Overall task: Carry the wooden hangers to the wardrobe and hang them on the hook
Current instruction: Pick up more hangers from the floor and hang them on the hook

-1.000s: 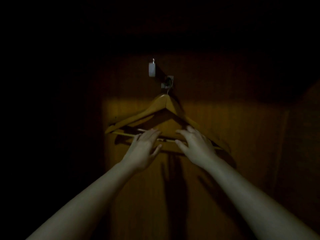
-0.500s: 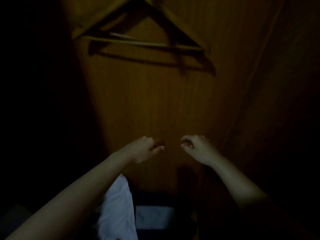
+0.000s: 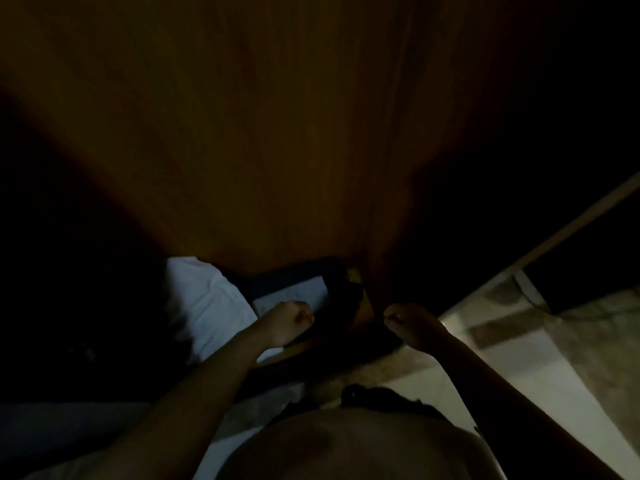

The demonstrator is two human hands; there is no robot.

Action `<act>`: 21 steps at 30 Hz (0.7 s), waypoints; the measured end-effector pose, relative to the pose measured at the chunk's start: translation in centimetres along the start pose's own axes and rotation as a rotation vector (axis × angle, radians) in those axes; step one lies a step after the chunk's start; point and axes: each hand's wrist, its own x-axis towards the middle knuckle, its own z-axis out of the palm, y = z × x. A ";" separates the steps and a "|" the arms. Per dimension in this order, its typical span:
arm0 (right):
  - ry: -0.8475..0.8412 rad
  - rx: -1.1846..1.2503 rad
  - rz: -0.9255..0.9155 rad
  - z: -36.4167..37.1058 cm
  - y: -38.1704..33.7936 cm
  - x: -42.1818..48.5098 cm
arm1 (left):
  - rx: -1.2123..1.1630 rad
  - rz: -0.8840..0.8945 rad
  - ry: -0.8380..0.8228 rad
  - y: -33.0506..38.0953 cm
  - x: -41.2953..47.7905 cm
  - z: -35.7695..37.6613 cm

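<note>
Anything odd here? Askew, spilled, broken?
Nothing stands out, though the frame is dark and blurred. Left hand and right hand are curled and empty before the wooden panel. A white cloth lies bunched at its foot; dark items beside it are too dim to judge.

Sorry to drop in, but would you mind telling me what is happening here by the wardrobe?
A person stands in dim light facing the wooden wardrobe panel. The left hand and right hand are held low in front of it, fingers curled into fists, holding nothing. No hanger or hook is in view at this moment. A white cloth lies at the foot of the panel beside the left hand, and pale floor shows to the right.
</note>
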 end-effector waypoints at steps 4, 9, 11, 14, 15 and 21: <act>-0.042 0.158 0.231 6.7 2.5 -4.0 | -0.019 -0.071 -0.135 -4.0 -1.6 4.0; -0.017 0.409 0.479 14.7 5.8 -9.8 | 0.145 -0.098 -0.296 -8.4 -4.0 7.1; 0.015 0.504 0.582 17.3 6.2 -12.4 | 0.253 -0.091 -0.348 -9.8 -4.6 7.9; 0.074 0.624 0.699 21.4 6.8 -16.3 | 0.312 -0.078 -0.461 -11.5 -4.9 9.7; 0.092 0.666 0.735 22.7 6.9 -17.7 | 0.333 -0.079 -0.495 -11.6 -5.1 10.5; 0.130 0.888 0.949 30.7 8.6 -25.6 | 0.388 -0.052 -0.577 -7.6 -5.8 14.1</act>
